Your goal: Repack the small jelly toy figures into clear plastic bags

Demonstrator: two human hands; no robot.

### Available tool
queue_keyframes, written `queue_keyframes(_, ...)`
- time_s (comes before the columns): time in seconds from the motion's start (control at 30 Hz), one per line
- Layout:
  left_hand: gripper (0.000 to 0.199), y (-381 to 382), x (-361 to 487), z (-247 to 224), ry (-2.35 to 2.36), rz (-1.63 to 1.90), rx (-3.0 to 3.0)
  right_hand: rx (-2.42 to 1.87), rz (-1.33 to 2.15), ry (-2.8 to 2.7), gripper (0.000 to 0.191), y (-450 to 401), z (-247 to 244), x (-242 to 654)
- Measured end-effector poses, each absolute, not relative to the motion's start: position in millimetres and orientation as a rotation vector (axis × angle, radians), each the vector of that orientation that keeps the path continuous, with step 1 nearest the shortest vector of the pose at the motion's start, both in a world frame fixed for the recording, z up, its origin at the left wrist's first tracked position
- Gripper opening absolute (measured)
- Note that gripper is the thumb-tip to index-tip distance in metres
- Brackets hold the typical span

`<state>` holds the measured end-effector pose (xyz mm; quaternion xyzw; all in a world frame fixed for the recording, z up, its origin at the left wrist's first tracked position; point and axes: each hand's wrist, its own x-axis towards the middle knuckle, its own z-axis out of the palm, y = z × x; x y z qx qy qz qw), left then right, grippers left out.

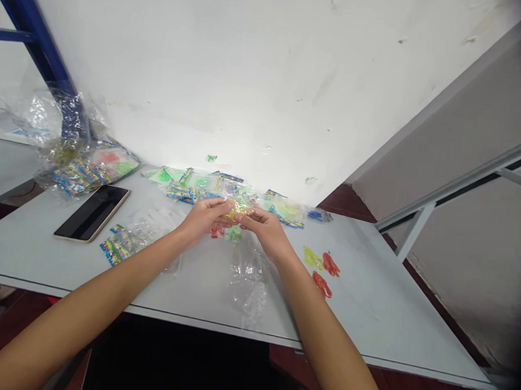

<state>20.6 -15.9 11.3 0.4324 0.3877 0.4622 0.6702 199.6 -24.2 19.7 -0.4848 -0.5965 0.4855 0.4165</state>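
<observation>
Both hands meet over the middle of the table, thumbs and fingers pinched on a small shiny yellow see-through piece [238, 209], which seems to be in clear plastic. My left hand [204, 218] grips its left side, and my right hand [265, 227] grips its right side. Just below the fingers lie a small red piece [216, 232] and a pale green piece [234, 234]. An empty-looking clear plastic bag [249, 276] lies crumpled beneath my right hand. Behind the hands, flat clear packets [203, 183] with green contents and colourful printed strips spread along the wall.
A phone [94, 213] lies at left, near printed strips [118, 245] and crumpled clear plastic [155, 227]. More packets [80, 175] pile at the back left by a blue metal post [45, 35]. Soft yellow [312, 257] and red pieces [322, 284] lie at right. A white wall [249, 88] rises behind.
</observation>
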Motion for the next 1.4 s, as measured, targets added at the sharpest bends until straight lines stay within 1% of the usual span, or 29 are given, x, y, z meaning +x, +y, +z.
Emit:
queue_keyframes(0.13,0.031,-18.8,21.5,14.6,0.913,1.015,1.004,-1.174,1.286,-1.379,0.029,-20.8,16.0,202.9)
queue_keyframes(0.23,0.032,-19.4,22.9,14.4,0.961,1.014,1.009,-1.184,1.307,-1.247,0.031,-17.9,13.8,203.5)
queue_keyframes(0.33,0.037,-18.4,21.9,12.8,1.055,1.032,1.079,-1.163,1.284,-1.119,0.034,-14.5,15.1,206.0)
queue_keyframes(0.4,0.041,-18.8,21.0,11.2,1.206,1.096,1.277,-1.144,1.235,-1.078,0.036,-11.8,17.8,211.5)
queue_keyframes(0.47,0.038,-22.5,22.5,8.4,1.324,1.133,1.616,-1.155,1.187,-1.069,0.034,-9.1,21.0,220.2)
queue_keyframes(0.53,0.031,-31.2,28.3,3.0,1.278,1.066,1.976,-1.213,1.168,-1.098,0.026,-6.7,23.5,230.1)
queue_keyframes(0.57,0.032,-37.5,32.8,-0.8,1.188,0.988,2.143,-1.249,1.173,-1.138,0.022,-5.5,24.2,234.8)
queue_keyframes(0.6,0.035,-44.8,38.1,-5.4,1.103,0.897,2.278,-1.282,1.195,-1.193,0.02,-4.3,24.5,238.9)
queue_keyframes(0.63,0.042,-52.8,43.6,-10.3,1.07,0.801,2.369,-1.315,1.205,-1.242,0.019,-3.2,24.4,242.3)
queue_keyframes(0.7,0.064,-69.0,53.6,-19.7,1.006,0.62,2.502,-1.377,1.18,-1.313,0.019,-1.2,23.1,246.8)
queue_keyframes(0.77,0.074,-81.8,59.7,-26.2,0.921,0.505,2.591,-1.442,1.119,-1.372,0.019,0.5,20.9,249.0)
queue_keyframes(0.87,0.069,-89.7,61.2,-29.0,0.809,0.484,2.659,-1.533,1.081,-1.519,0.019,2.3,15.4,250.1)
queue_keyframes(1.03,0.058,-85.6,60.1,-28.1,0.801,0.616,2.69,-1.594,0.98,-1.764,0.02,5.8,-1.7,247.1)
queue_keyframes(1.13,0.044,-83.9,61.7,-26.2,0.951,0.734,2.685,-1.593,0.917,-1.842,0.025,7.6,-6.7,245.4)
queue_keyframes(1.17,0.042,-83.6,61.9,-24.4,1.051,0.77,2.67,-1.603,0.879,-1.841,0.027,7.5,-5.1,246.5)
queue_keyframes(1.23,0.047,-82.5,60.9,-19.0,1.276,0.797,2.623,-1.638,0.802,-1.804,0.03,5.0,3.6,252.9)
queue_keyframes(1.3,0.053,-79.7,57.9,-12.2,1.443,0.739,2.568,-1.666,0.715,-1.742,0.028,-1.7,17.3,265.6)
queue_keyframes(1.37,0.056,-75.4,53.8,-5.9,1.533,0.621,2.49,-1.715,0.581,-1.722,0.02,-13.3,31.2,283.2)
queue_keyframes(1.4,0.057,-73.0,51.9,-3.5,1.564,0.55,2.441,-1.758,0.571,-1.777,0.015,-20.6,36.6,292.8)
